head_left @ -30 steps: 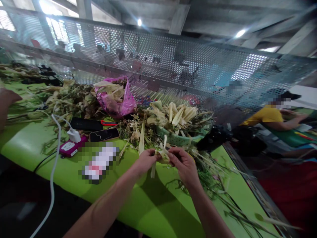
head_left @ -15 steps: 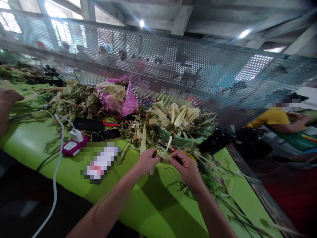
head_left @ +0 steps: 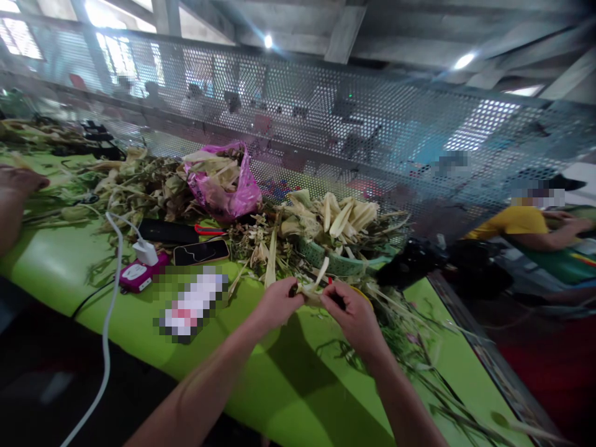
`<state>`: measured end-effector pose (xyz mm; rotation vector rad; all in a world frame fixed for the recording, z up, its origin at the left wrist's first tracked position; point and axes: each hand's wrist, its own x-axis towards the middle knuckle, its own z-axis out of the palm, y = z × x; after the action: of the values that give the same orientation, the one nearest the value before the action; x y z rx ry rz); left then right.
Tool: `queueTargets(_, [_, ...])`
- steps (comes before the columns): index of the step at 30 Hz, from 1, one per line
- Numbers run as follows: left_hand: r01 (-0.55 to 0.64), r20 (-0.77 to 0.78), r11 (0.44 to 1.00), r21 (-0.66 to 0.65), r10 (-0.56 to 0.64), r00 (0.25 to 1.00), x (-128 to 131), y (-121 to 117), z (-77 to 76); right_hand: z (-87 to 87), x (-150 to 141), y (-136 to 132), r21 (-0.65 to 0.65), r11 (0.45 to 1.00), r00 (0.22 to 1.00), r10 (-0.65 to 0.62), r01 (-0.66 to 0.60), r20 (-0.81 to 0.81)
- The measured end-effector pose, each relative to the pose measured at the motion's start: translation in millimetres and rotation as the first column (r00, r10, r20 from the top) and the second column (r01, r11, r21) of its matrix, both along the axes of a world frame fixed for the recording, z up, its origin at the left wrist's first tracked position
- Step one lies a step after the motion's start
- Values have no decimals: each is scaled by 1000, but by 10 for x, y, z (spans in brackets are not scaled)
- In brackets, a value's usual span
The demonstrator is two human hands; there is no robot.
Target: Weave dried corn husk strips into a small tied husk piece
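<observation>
Between my two hands is a pale corn husk strip (head_left: pixel 311 296), held just above the green table (head_left: pixel 261 366). My left hand (head_left: pixel 279 302) pinches its left end, and my right hand (head_left: pixel 347 307) pinches the right end. One loose end of the husk sticks up between the hands. Behind them, a green basket (head_left: pixel 335 264) holds a heap of dry corn husks (head_left: pixel 347 216). Part of something yellow and a bit of red show behind my right hand; what they are I cannot make out.
A pink plastic bag (head_left: pixel 223 192) stuffed with husks stands by the perforated metal screen (head_left: pixel 298 112). On the left lie a phone (head_left: pixel 201 252), a purple power strip (head_left: pixel 139 273) and a white cable (head_left: pixel 108 323). Another person's hand (head_left: pixel 21 183) is at far left; a person in yellow (head_left: pixel 526 220) sits at right.
Both hands keep their pinch on the husk strip. The strip's lower end, which hung below my left hand, no longer shows. The view has shifted very slightly.
</observation>
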<state>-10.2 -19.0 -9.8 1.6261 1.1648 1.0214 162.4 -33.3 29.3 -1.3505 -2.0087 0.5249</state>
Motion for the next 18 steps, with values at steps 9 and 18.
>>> queueTargets(9, [-49,-98,998,28,52,994,-14,-22,33,18,3,-17,64,998,998,-7,3,69])
queueTargets(18, [-39,-78,999,23,41,996,-15,-25,17,-2,-26,-20,83,997,997,-16,10,75])
